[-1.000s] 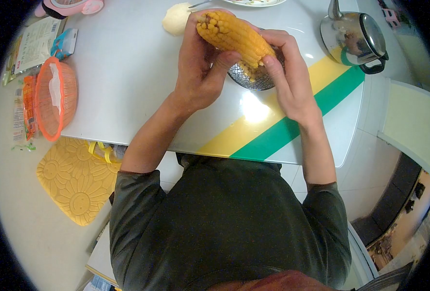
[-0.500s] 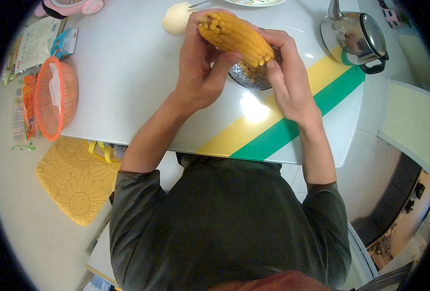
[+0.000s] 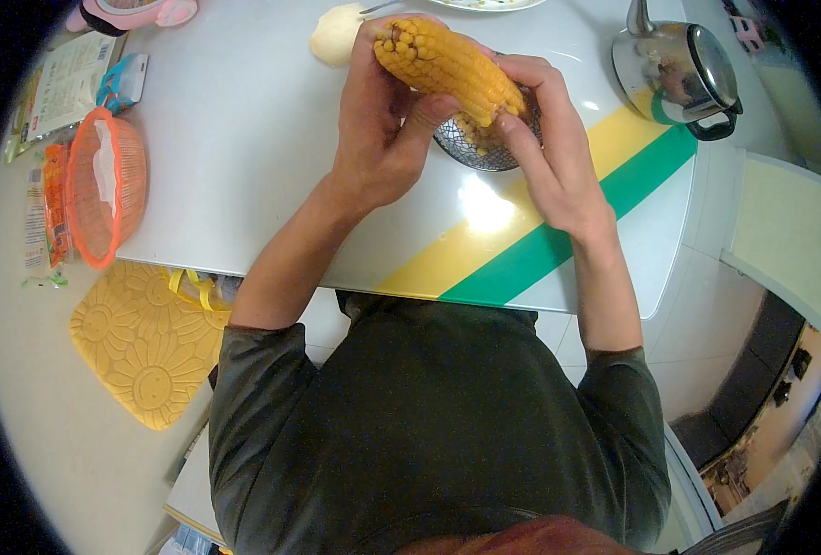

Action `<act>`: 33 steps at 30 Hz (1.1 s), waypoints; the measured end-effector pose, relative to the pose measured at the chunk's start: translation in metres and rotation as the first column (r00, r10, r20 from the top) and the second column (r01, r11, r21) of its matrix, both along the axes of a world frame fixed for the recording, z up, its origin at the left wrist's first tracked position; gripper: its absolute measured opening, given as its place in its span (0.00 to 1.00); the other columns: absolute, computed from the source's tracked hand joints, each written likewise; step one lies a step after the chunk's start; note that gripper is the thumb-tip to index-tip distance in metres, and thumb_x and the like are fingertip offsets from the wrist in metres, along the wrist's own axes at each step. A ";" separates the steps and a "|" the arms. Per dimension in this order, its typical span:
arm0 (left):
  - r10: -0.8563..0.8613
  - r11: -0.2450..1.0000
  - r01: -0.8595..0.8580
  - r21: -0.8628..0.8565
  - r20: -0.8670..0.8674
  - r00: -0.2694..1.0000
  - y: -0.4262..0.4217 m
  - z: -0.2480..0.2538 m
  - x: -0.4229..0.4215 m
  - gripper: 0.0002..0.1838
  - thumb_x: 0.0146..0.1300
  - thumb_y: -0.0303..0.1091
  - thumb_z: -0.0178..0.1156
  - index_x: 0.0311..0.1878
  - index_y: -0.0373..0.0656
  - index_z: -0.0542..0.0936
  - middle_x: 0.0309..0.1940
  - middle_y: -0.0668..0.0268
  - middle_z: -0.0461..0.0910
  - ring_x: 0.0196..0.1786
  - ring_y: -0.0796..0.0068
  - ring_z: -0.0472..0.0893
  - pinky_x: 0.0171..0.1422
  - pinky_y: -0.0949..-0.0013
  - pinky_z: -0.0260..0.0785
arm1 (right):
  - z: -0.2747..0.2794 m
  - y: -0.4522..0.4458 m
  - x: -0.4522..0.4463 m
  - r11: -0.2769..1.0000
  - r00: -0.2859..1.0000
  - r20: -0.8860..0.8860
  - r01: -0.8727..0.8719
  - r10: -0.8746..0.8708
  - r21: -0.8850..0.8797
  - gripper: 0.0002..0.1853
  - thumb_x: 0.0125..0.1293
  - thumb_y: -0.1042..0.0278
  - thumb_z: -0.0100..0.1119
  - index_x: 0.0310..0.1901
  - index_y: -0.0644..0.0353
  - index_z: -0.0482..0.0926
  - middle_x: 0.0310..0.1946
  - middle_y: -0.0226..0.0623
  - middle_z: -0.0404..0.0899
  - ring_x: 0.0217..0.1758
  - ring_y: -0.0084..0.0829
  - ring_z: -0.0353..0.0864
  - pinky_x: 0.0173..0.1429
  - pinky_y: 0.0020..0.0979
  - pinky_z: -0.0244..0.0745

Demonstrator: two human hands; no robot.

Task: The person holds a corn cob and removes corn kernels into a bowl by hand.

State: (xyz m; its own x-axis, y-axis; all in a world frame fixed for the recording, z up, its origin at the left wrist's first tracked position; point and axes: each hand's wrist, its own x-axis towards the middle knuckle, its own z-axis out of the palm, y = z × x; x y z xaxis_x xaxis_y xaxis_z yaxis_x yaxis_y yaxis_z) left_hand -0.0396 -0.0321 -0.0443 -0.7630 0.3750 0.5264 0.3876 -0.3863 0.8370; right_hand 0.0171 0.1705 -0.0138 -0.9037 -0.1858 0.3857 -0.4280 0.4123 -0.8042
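Note:
An ear of corn (image 3: 449, 70), yellow and with some kernels gone at its lower right end, is held tilted above a bowl. My left hand (image 3: 382, 129) wraps round its left part, thumb along the underside. At the other end my right hand (image 3: 555, 148) grips it, with the thumb pressed against the kernels at the tip. Beneath the corn, partly hidden by it and both hands, stands the dark-patterned bowl (image 3: 473, 159) with loose kernels in it.
A pale round lump (image 3: 338, 37) lies behind my left hand, near a plate (image 3: 489, 4). To the right stands a glass-and-metal kettle (image 3: 655, 79). An orange basket (image 3: 131, 190) and food packets (image 3: 68, 88) are at the left.
My right thumb has slid slightly left and up across the tip of the corn. The corn has turned a little in my hands and shifted slightly left.

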 end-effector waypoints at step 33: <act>0.027 0.998 -0.030 -0.059 -0.052 0.998 -0.002 -0.004 0.003 0.26 0.80 0.21 0.56 0.76 0.35 0.59 0.67 0.48 0.77 0.67 0.57 0.81 0.77 0.54 0.73 | -0.003 -0.003 -0.001 0.997 1.000 0.015 0.019 -0.018 -0.070 0.22 0.77 0.68 0.68 0.66 0.65 0.72 0.61 0.51 0.82 0.62 0.49 0.85 0.69 0.40 0.78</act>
